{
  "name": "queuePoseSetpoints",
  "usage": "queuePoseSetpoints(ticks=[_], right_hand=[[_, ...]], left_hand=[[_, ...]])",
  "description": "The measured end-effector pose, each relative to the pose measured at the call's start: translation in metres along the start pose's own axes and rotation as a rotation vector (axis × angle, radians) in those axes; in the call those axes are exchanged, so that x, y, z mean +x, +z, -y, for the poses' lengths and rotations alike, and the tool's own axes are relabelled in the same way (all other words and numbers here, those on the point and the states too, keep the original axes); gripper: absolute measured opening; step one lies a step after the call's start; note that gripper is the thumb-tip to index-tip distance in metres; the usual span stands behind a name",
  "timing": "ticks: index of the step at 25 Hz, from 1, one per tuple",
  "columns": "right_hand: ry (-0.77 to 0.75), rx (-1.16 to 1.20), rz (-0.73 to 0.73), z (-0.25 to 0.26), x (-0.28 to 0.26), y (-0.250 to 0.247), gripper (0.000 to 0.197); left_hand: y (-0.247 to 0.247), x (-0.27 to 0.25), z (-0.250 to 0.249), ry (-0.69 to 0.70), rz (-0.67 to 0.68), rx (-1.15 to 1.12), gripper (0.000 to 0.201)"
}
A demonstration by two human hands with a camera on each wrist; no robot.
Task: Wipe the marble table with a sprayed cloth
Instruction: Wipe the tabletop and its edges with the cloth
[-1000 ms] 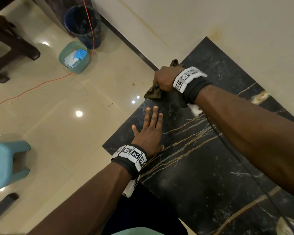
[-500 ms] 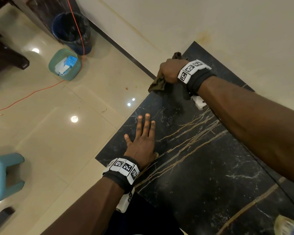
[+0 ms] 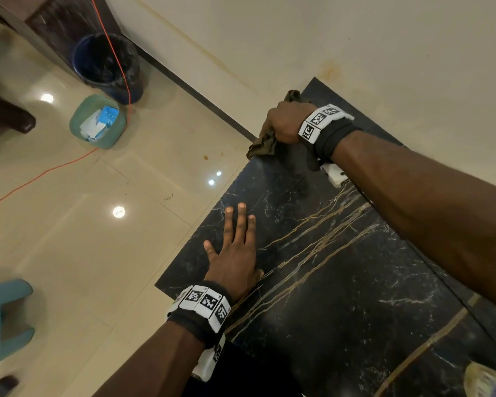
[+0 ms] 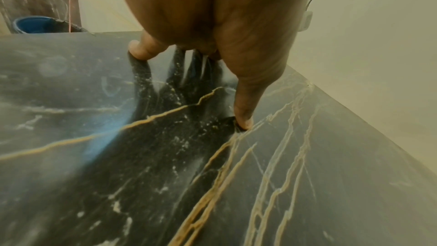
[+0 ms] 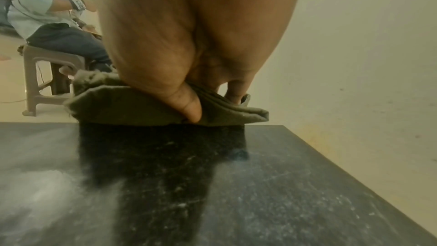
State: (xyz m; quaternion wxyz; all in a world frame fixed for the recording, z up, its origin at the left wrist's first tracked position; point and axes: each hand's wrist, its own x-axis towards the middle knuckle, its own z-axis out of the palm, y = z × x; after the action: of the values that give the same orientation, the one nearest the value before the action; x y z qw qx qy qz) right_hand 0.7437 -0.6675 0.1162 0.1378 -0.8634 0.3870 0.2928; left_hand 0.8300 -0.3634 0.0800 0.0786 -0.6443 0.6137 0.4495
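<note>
The right hand (image 3: 284, 121) grips a bunched olive cloth (image 3: 265, 144) at the far corner of the table (image 3: 355, 310), thumb pinching its folds. The left hand (image 3: 235, 262) lies flat on the table's near-left edge, fingers (image 3: 242, 222) straight, holding nothing.

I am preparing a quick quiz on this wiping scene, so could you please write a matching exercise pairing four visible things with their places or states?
Things:
1. cloth
2. left hand
3. blue bucket
4. green bin

Places or states:
A. flat on the marble table
B. on the floor, holding blue and white scraps
C. bunched in the right hand at the table's far edge
D. against the wall, beside the orange cable

Pairs: 1-C, 2-A, 3-D, 4-B
</note>
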Motion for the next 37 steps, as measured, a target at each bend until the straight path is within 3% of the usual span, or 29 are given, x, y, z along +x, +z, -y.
queuePoseSetpoints(ticks=[4, 7, 10, 13, 18, 23, 30, 37], right_hand=[[-0.002, -0.035, 0.003, -0.002, 0.007, 0.006, 0.037], [-0.021, -0.010, 0.006, -0.010, 0.012, 0.005, 0.036], [-0.074, 0.002, 0.012, -0.018, 0.016, 0.005, 0.036], [-0.108, 0.028, 0.003, -0.022, 0.017, 0.007, 0.039], [-0.096, 0.056, -0.005, -0.046, 0.021, 0.004, 0.041], [0.047, 0.007, -0.073, -0.089, 0.030, -0.012, 0.036], [-0.092, 0.052, 0.010, -0.076, 0.031, -0.001, 0.040], [0.111, 0.133, -0.057, -0.123, 0.059, -0.018, 0.036]], left_hand=[[-0.002, 0.002, -0.017, -0.021, -0.026, 0.055, 0.114], [-0.032, 0.042, -0.042, 0.083, -0.051, 0.061, 0.108], [-0.068, 0.095, -0.062, 0.186, -0.017, 0.170, 0.117], [-0.078, 0.118, -0.072, 0.159, 0.043, 0.218, 0.135], [-0.072, 0.122, -0.073, 0.134, 0.085, 0.215, 0.143], [-0.072, 0.120, -0.072, 0.147, 0.092, 0.204, 0.140], [-0.075, 0.116, -0.076, 0.142, 0.098, 0.181, 0.132], [-0.080, 0.114, -0.077, 0.148, 0.141, 0.161, 0.127]])
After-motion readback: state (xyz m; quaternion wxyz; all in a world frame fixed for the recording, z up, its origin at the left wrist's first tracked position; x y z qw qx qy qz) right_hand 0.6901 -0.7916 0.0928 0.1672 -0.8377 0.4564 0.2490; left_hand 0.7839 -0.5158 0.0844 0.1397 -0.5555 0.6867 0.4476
